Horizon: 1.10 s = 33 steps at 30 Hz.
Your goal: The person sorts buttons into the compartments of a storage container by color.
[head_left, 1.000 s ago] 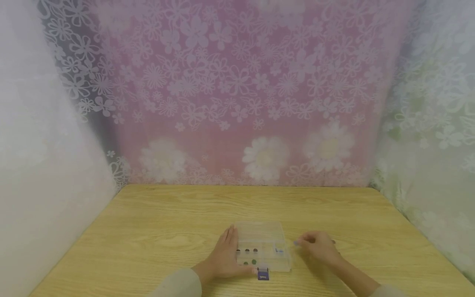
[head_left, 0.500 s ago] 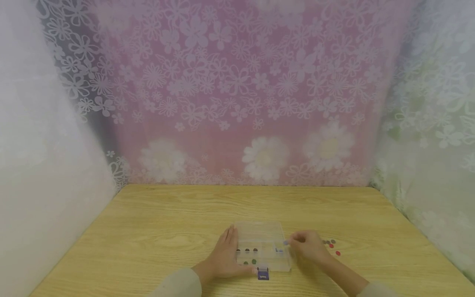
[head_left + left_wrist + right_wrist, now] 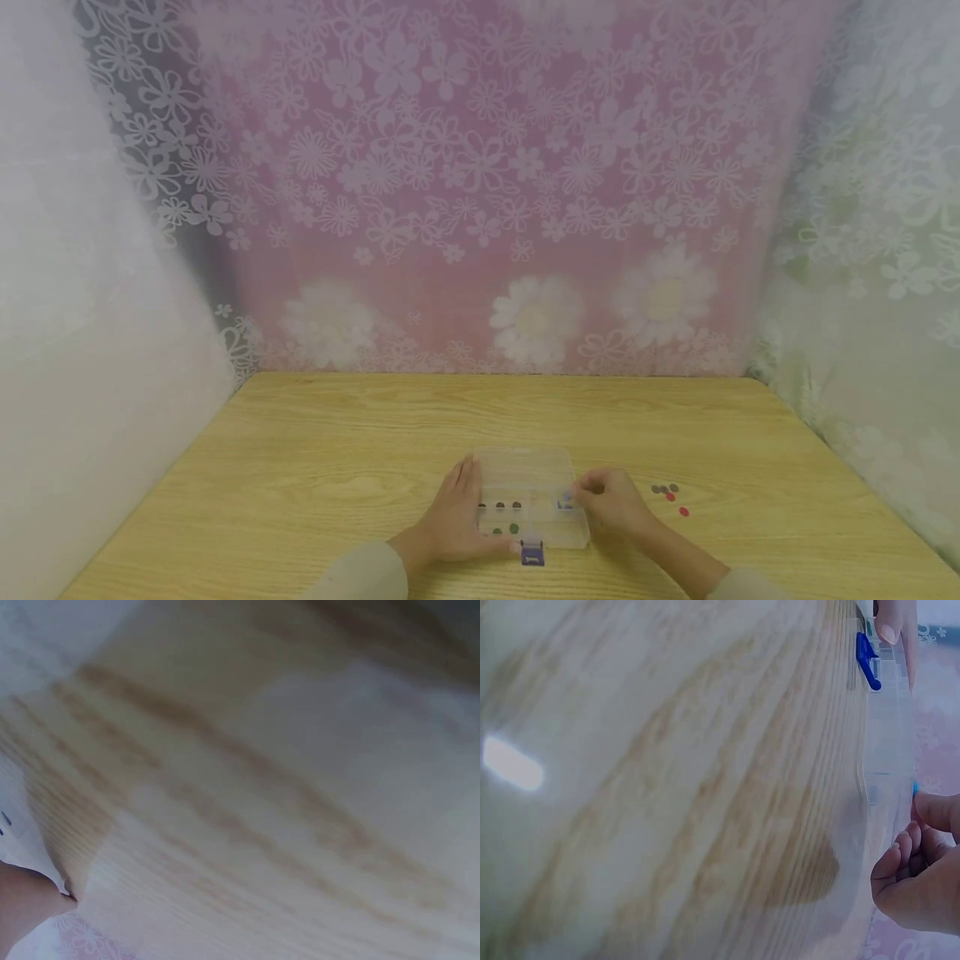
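A clear plastic compartment box (image 3: 551, 533) lies on the table with its lid (image 3: 523, 467) raised at the back. My left hand (image 3: 452, 521) rests against its left side, fingers straight along the wall and thumb along the front. My right hand (image 3: 617, 502) is over the box's right edge, pinching a small blue disc (image 3: 916, 788) between thumb and finger. Other blue discs (image 3: 564, 505) lie in the compartment just below. Brown discs (image 3: 500, 506) and green discs (image 3: 513, 528) occupy compartments to the left. The left wrist view shows mostly table and a small part of the hand.
Right of my right hand, several grey discs (image 3: 663, 489) and two red discs (image 3: 683, 512) lie loose on the wooden table (image 3: 360, 433). A blue latch (image 3: 532, 553) hangs from the box's front. A floral curtain (image 3: 480, 208) stands behind the table.
My right hand has moved left with the blue disc, from beside the box to over its right compartment. The loose grey and red discs have come into view. My left hand has stayed put.
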Each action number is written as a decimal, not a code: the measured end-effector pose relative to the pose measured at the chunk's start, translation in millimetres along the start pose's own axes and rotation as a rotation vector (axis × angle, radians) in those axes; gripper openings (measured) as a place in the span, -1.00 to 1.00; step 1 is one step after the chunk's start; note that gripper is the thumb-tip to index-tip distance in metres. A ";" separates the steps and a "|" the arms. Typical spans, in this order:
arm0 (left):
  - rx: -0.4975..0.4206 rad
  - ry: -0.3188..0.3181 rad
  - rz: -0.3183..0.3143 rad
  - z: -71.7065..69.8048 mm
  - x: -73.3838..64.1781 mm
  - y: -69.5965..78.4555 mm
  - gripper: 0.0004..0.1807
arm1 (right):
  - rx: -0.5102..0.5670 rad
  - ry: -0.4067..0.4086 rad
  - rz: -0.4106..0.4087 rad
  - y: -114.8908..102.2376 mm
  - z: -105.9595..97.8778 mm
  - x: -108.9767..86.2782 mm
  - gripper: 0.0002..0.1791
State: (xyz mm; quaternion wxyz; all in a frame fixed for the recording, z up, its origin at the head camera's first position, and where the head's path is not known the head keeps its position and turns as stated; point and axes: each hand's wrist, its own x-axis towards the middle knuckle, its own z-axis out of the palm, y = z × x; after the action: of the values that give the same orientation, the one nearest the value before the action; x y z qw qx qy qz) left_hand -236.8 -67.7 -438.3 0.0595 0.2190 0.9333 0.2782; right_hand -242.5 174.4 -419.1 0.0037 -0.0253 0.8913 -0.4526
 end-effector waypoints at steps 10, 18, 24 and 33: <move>-0.028 -0.007 -0.013 -0.2 0.2 -1.0 0.33 | -0.015 -0.024 0.001 -1.0 -0.9 -0.1 -0.94; -0.027 -0.005 -0.012 -0.1 0.4 -0.8 0.33 | -0.037 0.008 -0.003 2.6 -3.9 1.0 -0.96; -0.019 -0.011 -0.004 -1.4 0.0 0.4 0.32 | -0.038 0.029 -0.041 10.1 -13.8 2.3 -0.91; -0.018 -0.011 -0.007 -1.4 0.7 0.2 0.33 | -0.077 0.050 -0.064 21.6 -29.7 0.7 -0.87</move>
State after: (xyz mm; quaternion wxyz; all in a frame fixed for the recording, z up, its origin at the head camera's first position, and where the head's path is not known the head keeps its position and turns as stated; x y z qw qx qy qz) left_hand -237.7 -68.0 -437.0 0.0677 0.2168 0.9312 0.2849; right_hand -245.0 211.1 -419.0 -0.0341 -0.0428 0.9067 -0.4182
